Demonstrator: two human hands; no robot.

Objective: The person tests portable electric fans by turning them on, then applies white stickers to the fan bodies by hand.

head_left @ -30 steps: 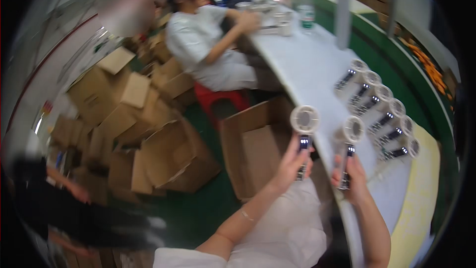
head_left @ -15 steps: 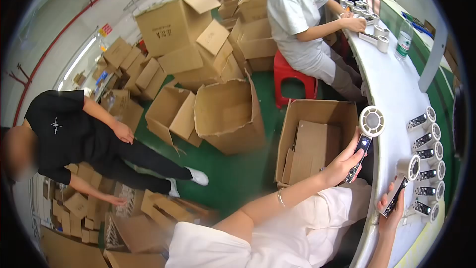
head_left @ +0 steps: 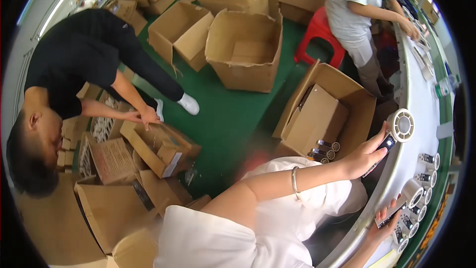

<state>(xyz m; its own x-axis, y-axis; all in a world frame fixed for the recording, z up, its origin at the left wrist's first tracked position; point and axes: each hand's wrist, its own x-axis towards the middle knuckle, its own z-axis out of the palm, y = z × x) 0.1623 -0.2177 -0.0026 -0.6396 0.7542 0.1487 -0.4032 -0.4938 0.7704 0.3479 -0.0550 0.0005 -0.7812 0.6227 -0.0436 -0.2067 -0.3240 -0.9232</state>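
Note:
My left hand (head_left: pixel 366 156) is closed round the handle of a white fan unit (head_left: pixel 400 125) with a round grille, a dark board and a small light, held over the table's near edge. Lower right, my right hand (head_left: pixel 387 218) grips a second fan unit (head_left: pixel 412 192) by its handle, above the white table (head_left: pixel 347 240). Beside it a row of similar fan units (head_left: pixel 425 177) lies along the table. Several more units (head_left: pixel 325 151) are inside the open cardboard box (head_left: pixel 357 89) left of my left hand.
A co-worker in black (head_left: pixel 74 54) bends over cartons (head_left: pixel 163 149) at the left. Another co-worker (head_left: pixel 352 10) sits on a red stool (head_left: pixel 320 34) at the table, near a plastic bottle (head_left: pixel 446 86). Open cartons (head_left: pixel 243 52) stand on the green floor.
The view has swung left and down. The co-worker in black now bends with both hands at a carton. Fan units inside the box have come into view. Both my hands still hold their units.

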